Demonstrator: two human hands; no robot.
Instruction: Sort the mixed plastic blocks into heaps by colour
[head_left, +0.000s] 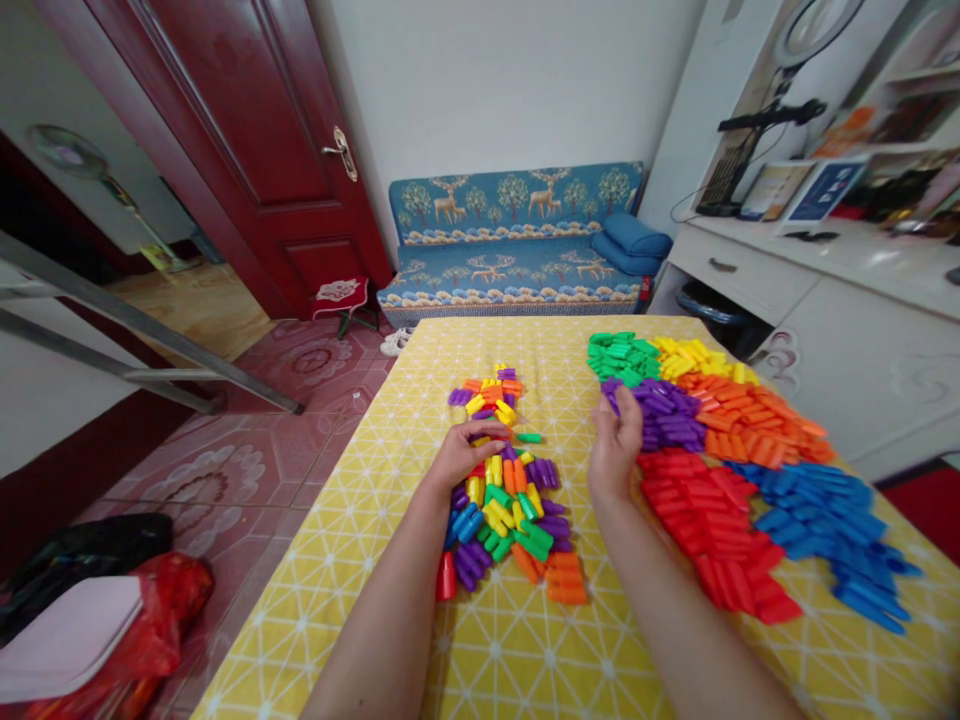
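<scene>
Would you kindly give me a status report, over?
Left hand over mixed pile; right hand at purple heap. Both grips unclear. No obstruction visible.

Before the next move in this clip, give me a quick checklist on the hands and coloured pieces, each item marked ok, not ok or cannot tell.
1. Both hands visible: ok; left hand at the mixed pile, right hand by the purple group.
2. Left grip on a piece: cannot tell; fingertips unclear.
3. Right grip on a piece: cannot tell; blurred.
4. Mixed pile all one colour: not ok; several colours.
5. Mixed pile apart from the red group: ok; tablecloth shows between.
</scene>
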